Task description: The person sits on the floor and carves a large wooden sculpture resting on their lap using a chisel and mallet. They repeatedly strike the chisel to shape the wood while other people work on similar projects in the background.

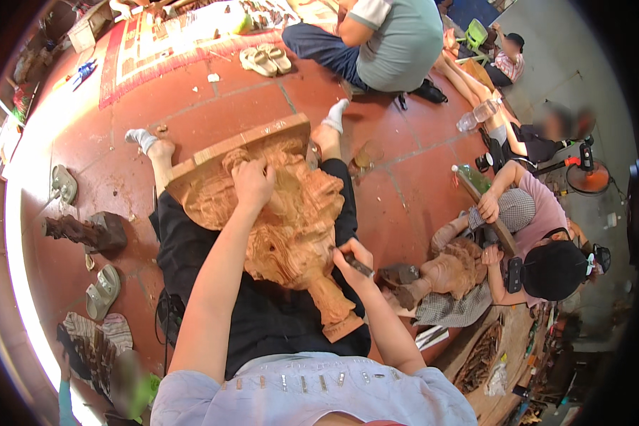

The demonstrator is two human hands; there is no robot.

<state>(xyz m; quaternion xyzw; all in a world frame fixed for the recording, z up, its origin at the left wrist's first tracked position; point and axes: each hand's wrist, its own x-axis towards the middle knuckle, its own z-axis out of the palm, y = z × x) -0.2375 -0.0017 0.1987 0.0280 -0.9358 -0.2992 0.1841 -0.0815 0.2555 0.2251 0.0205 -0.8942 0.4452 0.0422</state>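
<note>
A reddish-brown wood carving (pixel 277 220) lies tilted across my lap, its flat base (pixel 241 145) away from me and its narrow end toward me. Deep folds and ridges cover its surface. My left hand (pixel 253 186) is closed over the carving near the base, with the fingers curled against the wood. At the carving's right side, my right hand (pixel 352 263) grips a dark-handled carving tool (pixel 360 266). The tool's tip is hidden by the hand and the wood.
To my right a co-worker in a black cap (pixel 557 270) handles another wood carving (pixel 454 270). Ahead sits a person in a grey-green shirt (pixel 401 46), near light clogs (pixel 265 60). A dark carved piece (pixel 92 232) and green clogs (pixel 103 291) are at left.
</note>
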